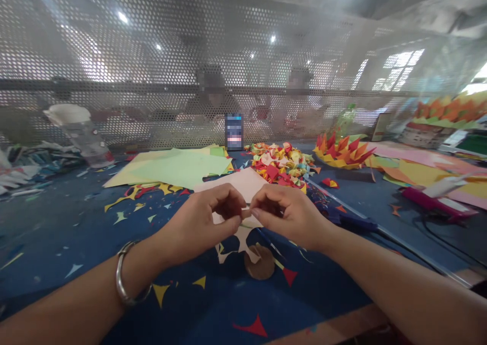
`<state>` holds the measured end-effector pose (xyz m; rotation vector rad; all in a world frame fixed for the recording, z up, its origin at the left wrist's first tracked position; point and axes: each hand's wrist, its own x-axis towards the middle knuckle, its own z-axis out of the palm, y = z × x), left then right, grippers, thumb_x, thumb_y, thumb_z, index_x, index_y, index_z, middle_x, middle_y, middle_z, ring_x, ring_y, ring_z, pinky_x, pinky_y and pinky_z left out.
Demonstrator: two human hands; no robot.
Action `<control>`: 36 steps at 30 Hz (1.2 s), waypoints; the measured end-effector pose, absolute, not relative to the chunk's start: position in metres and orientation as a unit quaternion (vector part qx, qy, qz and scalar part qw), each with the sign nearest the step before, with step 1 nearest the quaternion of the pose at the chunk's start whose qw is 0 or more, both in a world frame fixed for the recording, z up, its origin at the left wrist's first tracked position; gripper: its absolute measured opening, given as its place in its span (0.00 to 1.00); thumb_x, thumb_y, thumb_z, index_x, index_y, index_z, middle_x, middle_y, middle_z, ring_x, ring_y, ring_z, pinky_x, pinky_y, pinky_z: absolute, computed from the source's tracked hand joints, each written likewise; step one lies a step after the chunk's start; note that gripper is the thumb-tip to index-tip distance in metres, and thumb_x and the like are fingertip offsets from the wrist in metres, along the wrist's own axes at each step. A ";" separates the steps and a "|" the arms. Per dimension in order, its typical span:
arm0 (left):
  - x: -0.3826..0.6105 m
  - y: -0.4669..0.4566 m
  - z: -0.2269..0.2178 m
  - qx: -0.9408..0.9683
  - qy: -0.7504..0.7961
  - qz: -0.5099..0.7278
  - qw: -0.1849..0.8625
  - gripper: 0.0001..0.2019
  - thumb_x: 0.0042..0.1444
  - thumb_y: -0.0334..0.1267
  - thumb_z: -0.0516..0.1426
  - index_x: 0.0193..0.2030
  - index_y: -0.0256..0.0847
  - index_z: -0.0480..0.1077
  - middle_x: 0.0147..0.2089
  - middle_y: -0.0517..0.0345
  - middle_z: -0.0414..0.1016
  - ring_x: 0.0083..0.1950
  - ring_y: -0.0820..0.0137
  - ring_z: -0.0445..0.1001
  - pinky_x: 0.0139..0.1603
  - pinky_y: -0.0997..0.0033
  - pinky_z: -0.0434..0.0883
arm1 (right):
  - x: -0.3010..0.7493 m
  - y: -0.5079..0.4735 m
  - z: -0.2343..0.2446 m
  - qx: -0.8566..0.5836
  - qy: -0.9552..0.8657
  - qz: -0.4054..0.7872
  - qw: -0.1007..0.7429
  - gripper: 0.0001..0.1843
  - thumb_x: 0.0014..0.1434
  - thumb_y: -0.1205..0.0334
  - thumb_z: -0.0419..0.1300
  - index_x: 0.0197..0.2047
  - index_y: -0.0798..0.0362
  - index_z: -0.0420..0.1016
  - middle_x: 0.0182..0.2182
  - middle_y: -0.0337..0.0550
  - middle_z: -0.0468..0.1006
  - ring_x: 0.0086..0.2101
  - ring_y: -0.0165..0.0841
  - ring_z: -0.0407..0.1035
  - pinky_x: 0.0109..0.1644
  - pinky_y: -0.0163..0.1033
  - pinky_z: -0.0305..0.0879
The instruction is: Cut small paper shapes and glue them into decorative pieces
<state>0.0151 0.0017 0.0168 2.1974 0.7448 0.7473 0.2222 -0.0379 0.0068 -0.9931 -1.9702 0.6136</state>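
My left hand (215,218) and my right hand (291,218) meet in front of me, fingertips nearly touching. Both are closed in a pinch on a small strip of pale pink paper (246,213). Just beyond them lies a pale pink paper sheet (247,178), partly covered by my fingers. Beneath the hands are pink paper offcuts (243,241) with curved cut edges. One offcut overlaps a round brown disc (262,266) on the blue tabletop (190,294). A silver bangle (120,276) circles my left wrist.
Green and yellow paper sheets (171,165) lie left of a pile of folded paper pieces (279,165). A red-orange paper piece (342,152), a blue-handled tool (350,219) and a magenta device (437,205) are rightward. A phone (234,132) and cup (81,132) stand before a perforated screen (152,71).
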 end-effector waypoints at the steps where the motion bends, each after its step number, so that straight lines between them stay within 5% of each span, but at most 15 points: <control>1: 0.015 0.003 0.016 0.840 0.282 0.296 0.355 0.03 0.56 0.33 0.57 0.38 0.41 0.68 0.34 0.62 0.73 0.35 0.73 0.72 0.36 0.73 0.70 | 0.223 -0.038 0.007 -0.397 -0.778 0.247 0.419 0.02 0.59 0.67 0.59 0.35 0.57 0.73 0.22 0.32 0.65 0.22 0.23 0.57 0.24 0.29 0.55; 17: 0.024 -0.005 0.011 0.734 0.246 0.378 0.509 0.16 0.54 0.31 0.61 0.47 0.43 0.61 0.39 0.59 0.70 0.40 0.71 0.73 0.37 0.71 0.74 | 0.221 -0.039 0.007 -0.397 -0.780 0.182 0.449 0.02 0.59 0.67 0.59 0.34 0.56 0.72 0.25 0.35 0.67 0.23 0.22 0.60 0.25 0.29 0.58; 24: 0.030 -0.008 0.012 0.711 0.268 0.399 0.514 0.27 0.51 0.29 0.62 0.55 0.46 0.55 0.46 0.58 0.65 0.38 0.73 0.73 0.38 0.67 0.76 | 0.220 -0.038 0.007 -0.387 -0.791 0.148 0.450 0.03 0.59 0.68 0.59 0.34 0.56 0.73 0.26 0.36 0.68 0.24 0.23 0.61 0.26 0.30 0.59; 36: 0.027 -0.004 0.013 0.679 0.279 0.419 0.535 0.30 0.50 0.33 0.65 0.56 0.46 0.55 0.43 0.59 0.68 0.38 0.72 0.72 0.39 0.67 0.75 | 0.221 -0.041 0.010 -0.362 -0.812 0.119 0.443 0.02 0.59 0.69 0.58 0.34 0.54 0.72 0.26 0.36 0.67 0.24 0.24 0.61 0.26 0.31 0.58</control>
